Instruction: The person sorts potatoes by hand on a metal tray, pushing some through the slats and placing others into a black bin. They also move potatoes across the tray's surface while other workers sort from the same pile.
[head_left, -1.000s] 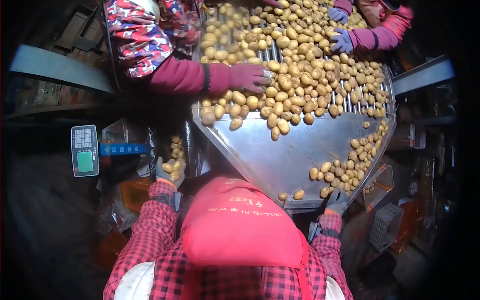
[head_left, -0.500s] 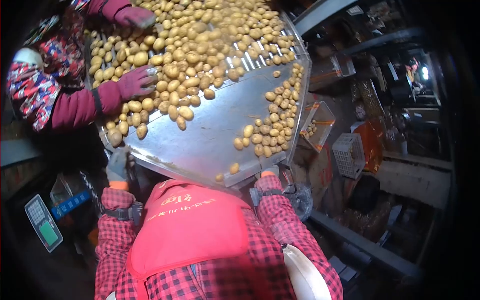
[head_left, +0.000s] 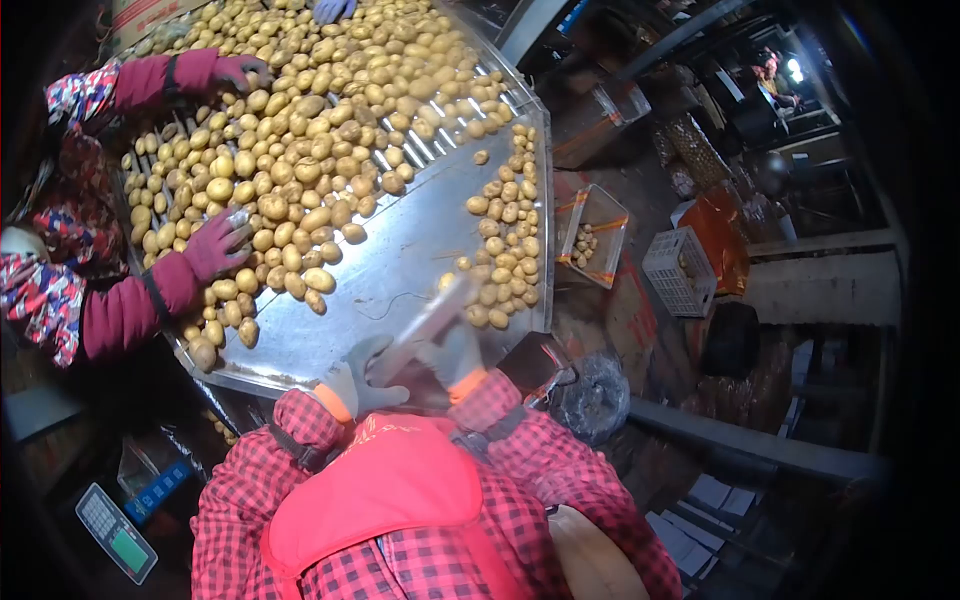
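Observation:
A flat metal strip (head_left: 430, 318), blurred by motion, is held up at a slant over the near end of a metal sorting table (head_left: 365, 290). My left hand (head_left: 358, 382), in a grey glove, has its fingers and thumb around the strip's lower end. My right hand (head_left: 452, 358), also gloved, grips the strip from the right side. Beyond it, small potatoes (head_left: 508, 270) are heaped along the table's right rim. Part of that heap is hidden behind the strip.
Many potatoes (head_left: 310, 170) cover the rollers. At left a co-worker's gloved hands (head_left: 218, 245) reach among them, and another blue-gloved hand (head_left: 333, 10) shows at the top. A scale display (head_left: 118, 535) stands lower left; a white crate (head_left: 680, 270) and a plastic-wrapped bundle (head_left: 590, 398) are at right.
My hands have come together from the table's two near corners. The metal strip is now raised between them. My view has shifted, and the co-worker's hands have moved over the potatoes.

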